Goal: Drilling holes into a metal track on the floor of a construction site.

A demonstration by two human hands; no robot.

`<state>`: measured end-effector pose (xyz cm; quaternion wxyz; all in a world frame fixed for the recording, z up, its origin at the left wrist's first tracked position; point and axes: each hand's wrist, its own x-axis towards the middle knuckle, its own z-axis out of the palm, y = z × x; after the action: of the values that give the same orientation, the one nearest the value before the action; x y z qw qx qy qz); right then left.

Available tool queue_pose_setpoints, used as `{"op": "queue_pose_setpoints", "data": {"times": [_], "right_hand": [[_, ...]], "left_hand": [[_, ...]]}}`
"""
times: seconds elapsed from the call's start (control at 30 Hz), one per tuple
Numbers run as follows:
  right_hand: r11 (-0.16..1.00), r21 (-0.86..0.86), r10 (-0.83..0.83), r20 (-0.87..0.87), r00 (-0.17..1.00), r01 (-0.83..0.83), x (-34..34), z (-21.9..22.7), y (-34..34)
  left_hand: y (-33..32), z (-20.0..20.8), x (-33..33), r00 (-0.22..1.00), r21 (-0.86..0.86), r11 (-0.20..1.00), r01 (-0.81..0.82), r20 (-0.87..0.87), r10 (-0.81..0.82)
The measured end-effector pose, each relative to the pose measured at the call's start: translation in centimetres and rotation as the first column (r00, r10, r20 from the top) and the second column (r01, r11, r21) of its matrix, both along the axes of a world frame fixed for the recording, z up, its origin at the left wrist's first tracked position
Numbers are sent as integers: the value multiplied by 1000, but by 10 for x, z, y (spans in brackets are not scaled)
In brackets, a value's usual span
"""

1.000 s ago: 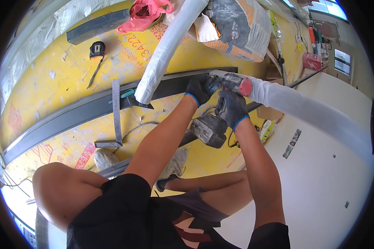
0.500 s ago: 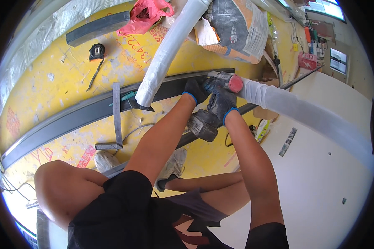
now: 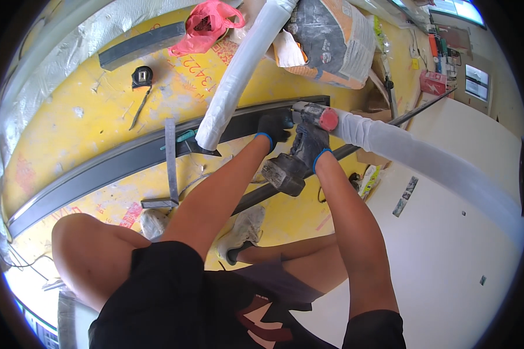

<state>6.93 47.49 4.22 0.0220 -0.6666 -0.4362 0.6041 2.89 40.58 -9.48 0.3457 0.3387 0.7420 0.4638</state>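
Note:
My right hand point(image 3: 312, 142), in a dark glove with a blue cuff, is wrapped round the grip of a cordless drill point(image 3: 284, 174). The drill has a red rear cap and a dusty battery base, and its nose points left over a long black metal profile point(image 3: 87, 180). Just left of the nose, my gloved left hand point(image 3: 273, 128) rests at the profile with its fingers curled together. Anything between those fingers is too small to make out. A steel square point(image 3: 170, 163) lies across the profile, beside a teal-handled tool point(image 3: 186, 135).
A white-wrapped tube point(image 3: 239, 70) slants over the profile; another wrapped length point(image 3: 413, 151) runs right. On the yellow floor covering point(image 3: 58, 139) lie a tape measure point(image 3: 142, 76), a dark block point(image 3: 140, 45), a pink bag point(image 3: 206, 26) and a large sack point(image 3: 332, 43). A white panel point(image 3: 442, 232) is at right.
My left hand has drawn slightly left, away from the drill's nose, opening a small gap. The drill stays in my right hand, turned a little. The whole view has shifted slightly.

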Motion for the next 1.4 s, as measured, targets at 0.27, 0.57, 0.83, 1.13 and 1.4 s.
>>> {"op": "queue_pose_setpoints", "data": {"times": [0.27,0.57,0.83,1.13,1.4], "right_hand": [[999,-21,40,71,997,-38,13,-17,24],[1000,24,15,156,988,-19,-18,-14,-6],[983,127,104,194,976,-130,-6,-16,15],[999,-10,-45,175,984,47,-1,-13,16],[994,51,-106,175,979,98,-13,-7,0]], "left_hand": [[-106,100,-102,795,342,849,-404,-327,510],[-308,10,-126,538,-536,142,-832,-717,444],[-292,-9,-118,425,-354,237,-905,-788,446],[-286,5,-117,454,-408,201,-890,-759,466],[-290,2,-118,474,-439,189,-879,-747,466]]}}
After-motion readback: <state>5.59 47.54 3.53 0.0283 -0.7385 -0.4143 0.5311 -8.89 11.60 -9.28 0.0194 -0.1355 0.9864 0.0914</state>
